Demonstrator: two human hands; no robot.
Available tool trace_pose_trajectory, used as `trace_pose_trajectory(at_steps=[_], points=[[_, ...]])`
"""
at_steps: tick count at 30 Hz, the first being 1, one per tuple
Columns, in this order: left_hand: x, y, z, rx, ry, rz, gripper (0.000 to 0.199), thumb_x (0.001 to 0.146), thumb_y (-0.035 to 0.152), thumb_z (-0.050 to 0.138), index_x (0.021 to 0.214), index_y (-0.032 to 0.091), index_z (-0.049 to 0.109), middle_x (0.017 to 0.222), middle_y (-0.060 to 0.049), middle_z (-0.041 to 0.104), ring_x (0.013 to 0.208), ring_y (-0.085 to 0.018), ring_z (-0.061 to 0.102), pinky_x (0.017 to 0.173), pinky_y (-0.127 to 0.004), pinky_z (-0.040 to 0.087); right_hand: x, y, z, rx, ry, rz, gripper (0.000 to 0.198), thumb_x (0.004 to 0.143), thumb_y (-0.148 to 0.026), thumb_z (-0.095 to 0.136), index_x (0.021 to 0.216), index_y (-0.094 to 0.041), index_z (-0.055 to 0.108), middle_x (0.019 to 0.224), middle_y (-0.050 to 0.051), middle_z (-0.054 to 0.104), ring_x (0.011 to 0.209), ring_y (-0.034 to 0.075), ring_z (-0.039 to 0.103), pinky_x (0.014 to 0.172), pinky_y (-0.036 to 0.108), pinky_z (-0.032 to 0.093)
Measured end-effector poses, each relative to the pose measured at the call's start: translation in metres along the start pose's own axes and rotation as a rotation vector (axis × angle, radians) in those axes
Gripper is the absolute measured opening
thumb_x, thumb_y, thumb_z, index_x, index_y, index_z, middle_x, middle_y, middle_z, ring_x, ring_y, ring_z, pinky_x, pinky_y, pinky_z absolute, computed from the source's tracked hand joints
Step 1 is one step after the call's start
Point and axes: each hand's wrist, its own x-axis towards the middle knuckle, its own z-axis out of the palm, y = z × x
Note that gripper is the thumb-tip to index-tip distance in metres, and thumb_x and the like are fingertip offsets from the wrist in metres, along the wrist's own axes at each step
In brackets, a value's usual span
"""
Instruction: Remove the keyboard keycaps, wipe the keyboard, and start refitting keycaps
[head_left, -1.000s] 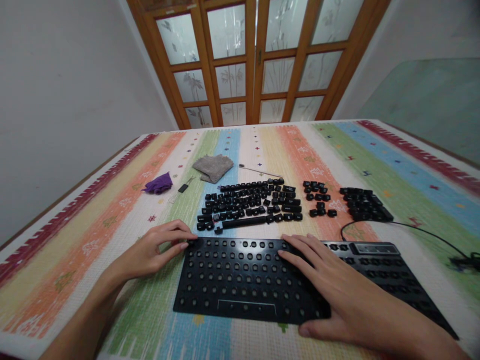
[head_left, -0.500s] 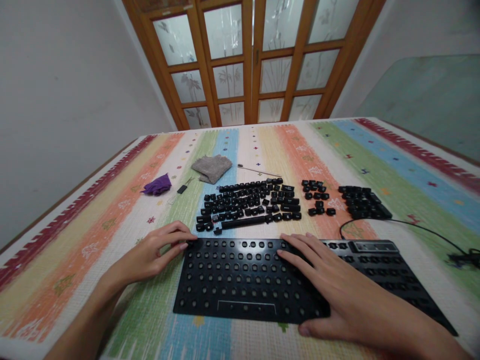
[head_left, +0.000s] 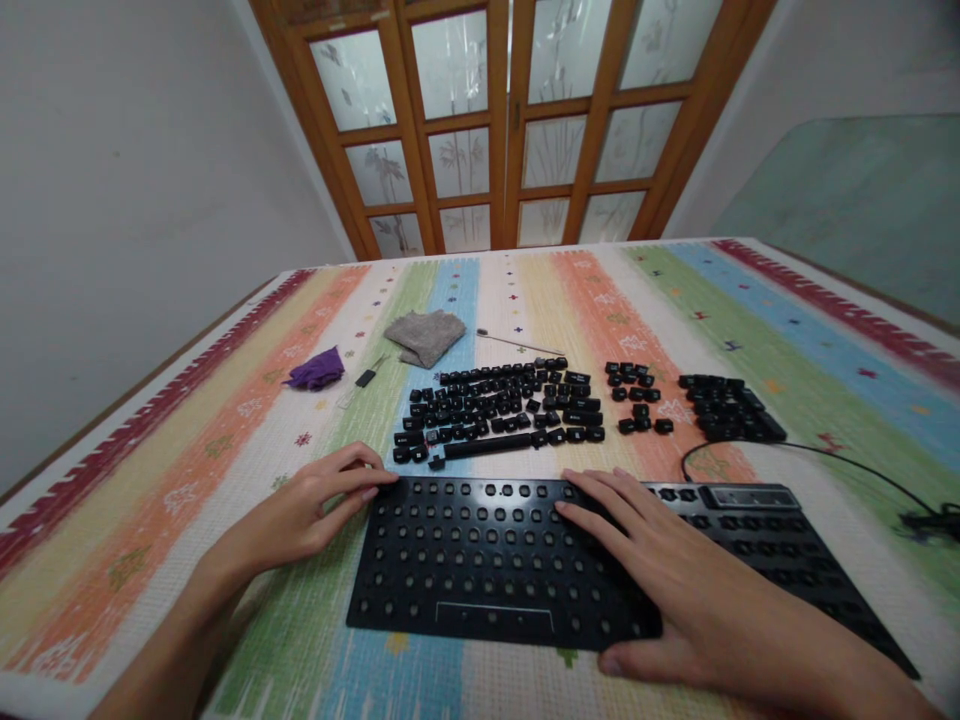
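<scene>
A black keyboard (head_left: 487, 560) with bare key posts across its main block lies in front of me. At its far left corner, my left hand (head_left: 330, 505) has thumb and index finger pinched at the top-left key position, around what looks like a small dark keycap, mostly hidden by the fingertips. My right hand (head_left: 645, 550) lies across the keyboard's middle, fingers over its top and thumb at the near edge, gripping it. Beyond the keyboard, loose black keycaps (head_left: 487, 405) sit in rows, with a smaller cluster (head_left: 634, 393) and a number-pad group (head_left: 727, 408) to the right.
A grey cloth (head_left: 426, 338), a purple cloth (head_left: 315, 370), a small black-handled tool (head_left: 366, 378) and a thin brush (head_left: 517, 342) lie farther back. The keyboard's cable (head_left: 817, 447) curves right to a bundle (head_left: 934, 522). A striped cloth (head_left: 172, 500) covers the table.
My left index fingertip has shifted slightly right onto the keyboard's corner, over the dark piece seen between the fingers before. My right hand stays in place.
</scene>
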Motion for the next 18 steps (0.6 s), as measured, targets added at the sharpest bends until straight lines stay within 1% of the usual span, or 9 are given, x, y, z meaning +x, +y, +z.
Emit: trace_pose_trajectory(at_steps=[6, 12, 18], points=[[0.0002, 0.0013, 0.001, 0.028, 0.001, 0.022, 0.037, 0.097, 0.013, 0.042, 0.126, 0.026, 0.062, 0.107, -0.007, 0.061, 0.095, -0.017, 0.061, 0.083, -0.029, 0.054, -0.0004, 0.0031, 0.0031, -0.014, 0.001, -0.006, 0.095, 0.069, -0.058, 0.074, 0.151, -0.024, 0.039, 0.161, 0.012, 0.022, 0.144, 0.044, 0.022, 0.115, 0.062, 0.026], [-0.0003, 0.0045, 0.0022, 0.071, 0.012, 0.031, 0.04, 0.096, 0.01, 0.042, 0.127, 0.027, 0.061, 0.107, -0.007, 0.06, 0.095, -0.017, 0.061, 0.083, -0.028, 0.054, -0.0014, 0.0037, 0.0039, -0.042, -0.03, 0.006, 0.099, 0.069, -0.06, 0.074, 0.152, -0.025, 0.035, 0.162, 0.012, 0.02, 0.145, 0.044, 0.019, 0.114, 0.063, 0.026], [-0.0009, 0.0077, 0.0045, 0.115, -0.015, 0.045, 0.049, 0.093, 0.004, 0.038, 0.131, 0.027, 0.058, 0.108, -0.007, 0.06, 0.094, -0.016, 0.061, 0.082, -0.027, 0.053, -0.0013, 0.0026, 0.0033, -0.045, -0.039, 0.01, 0.097, 0.07, -0.06, 0.073, 0.152, -0.024, 0.036, 0.162, 0.013, 0.021, 0.145, 0.044, 0.02, 0.114, 0.064, 0.026]])
